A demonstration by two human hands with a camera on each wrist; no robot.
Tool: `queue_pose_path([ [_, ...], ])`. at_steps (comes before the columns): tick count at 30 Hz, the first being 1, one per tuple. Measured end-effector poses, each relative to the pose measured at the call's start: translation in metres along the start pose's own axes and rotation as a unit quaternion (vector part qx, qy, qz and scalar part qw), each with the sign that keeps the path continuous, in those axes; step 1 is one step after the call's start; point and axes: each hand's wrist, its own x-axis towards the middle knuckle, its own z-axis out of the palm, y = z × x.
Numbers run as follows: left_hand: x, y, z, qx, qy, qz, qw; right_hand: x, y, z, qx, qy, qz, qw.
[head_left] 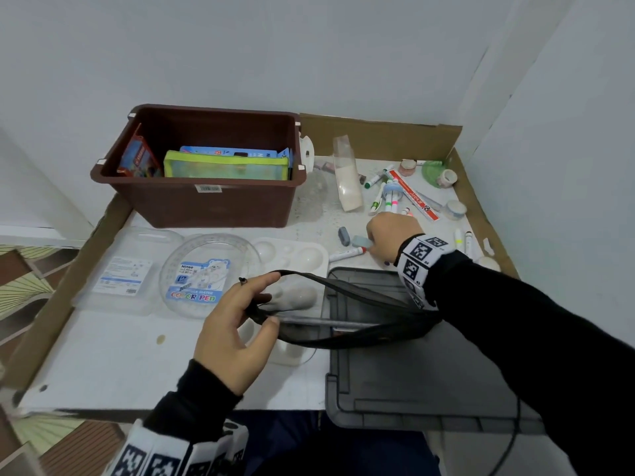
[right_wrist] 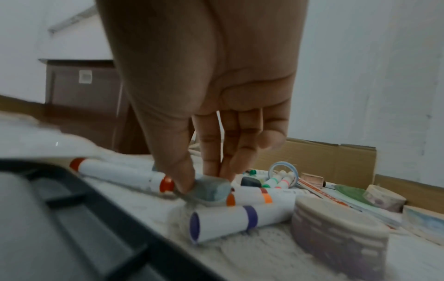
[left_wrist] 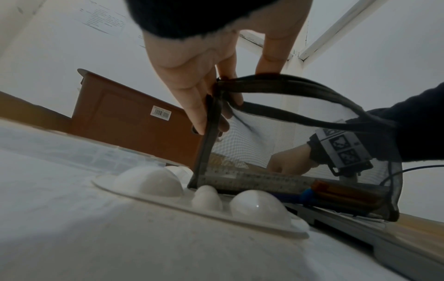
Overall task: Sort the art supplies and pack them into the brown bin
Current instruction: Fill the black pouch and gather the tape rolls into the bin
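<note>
**Eraser pickup while the mesh pouch is held open**

Right hand pinches a grey-blue eraser between thumb and fingertips, low on the white mat, touching a red-capped marker. In the head view the hand sits at 2 o'clock from frame centre. Left hand grips the end of a black mesh pouch, index finger and thumb spreading its mouth; a ruler and an orange item lie inside. The pouch rests half on a white paint palette, half on a grey lid.

The brown bin stands at 11 o'clock, already holding a green zip case and coloured boxes. Loose markers, tape rolls and a red-and-white ruler lie at 1–2 o'clock, not yet packed.

Risks, as I judge them:
- The eraser is held shallow at the fingertips and could slip while crossing to the pouch.
- The pouch mouth is floppy, held at one end only; it could sag shut and block the drop.
- Lifting may nudge the touching marker and roll it.

Readable text: "COLOR PEN" and "Ninso" on the round clear case. The bin's front barcode sticker is unreadable, and so is most of the ruler print.
</note>
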Motion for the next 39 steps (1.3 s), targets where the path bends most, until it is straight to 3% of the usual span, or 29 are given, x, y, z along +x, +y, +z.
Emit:
queue_pose_path([
  [4, 0.001, -0.001, 0.001, -0.004, -0.002, 0.002, 1.0, -0.012, 0.012, -0.017, 0.142, -0.002, 0.005, 0.99],
  [8, 0.005, 0.0, 0.002, -0.004, -0.008, 0.004, 1.0, -0.045, 0.021, -0.057, 0.29, 0.048, -0.074, 0.953],
  [11, 0.007, 0.001, 0.004, -0.007, -0.018, 0.004, 1.0, -0.082, 0.018, -0.085, 0.285, 0.054, -0.158, 0.944],
  [15, 0.008, 0.001, 0.004, -0.01, -0.027, 0.006, 1.0, -0.121, -0.002, -0.091, 0.188, 0.03, -0.25, 0.949],
  [18, 0.007, 0.001, 0.003, -0.011, -0.026, 0.006, 1.0, -0.124, -0.015, -0.078, 0.128, -0.015, -0.269, 0.954],
  [20, 0.006, 0.001, 0.002, -0.01, -0.022, 0.01, 1.0, -0.113, -0.014, -0.078, 0.215, -0.06, -0.274, 0.936],
  [24, 0.004, 0.0, 0.001, -0.008, -0.002, 0.016, 1.0, -0.067, 0.007, -0.082, 0.39, -0.065, -0.2, 0.896],
  [28, 0.004, -0.002, 0.0, -0.008, 0.004, 0.013, 1.0, -0.016, 0.022, -0.069, 0.364, -0.104, -0.094, 0.921],
  [30, 0.003, -0.002, -0.001, -0.004, 0.002, 0.014, 1.0, 0.003, 0.021, -0.056, 0.303, -0.081, -0.065, 0.947],
  [33, 0.002, -0.002, -0.001, 0.002, 0.0, 0.013, 1.0, 0.015, 0.008, -0.035, 0.209, -0.053, -0.069, 0.974],
  [39, 0.002, -0.002, -0.003, 0.003, -0.007, 0.013, 1.0, 0.019, -0.009, -0.005, 0.093, -0.003, -0.129, 0.987],
])
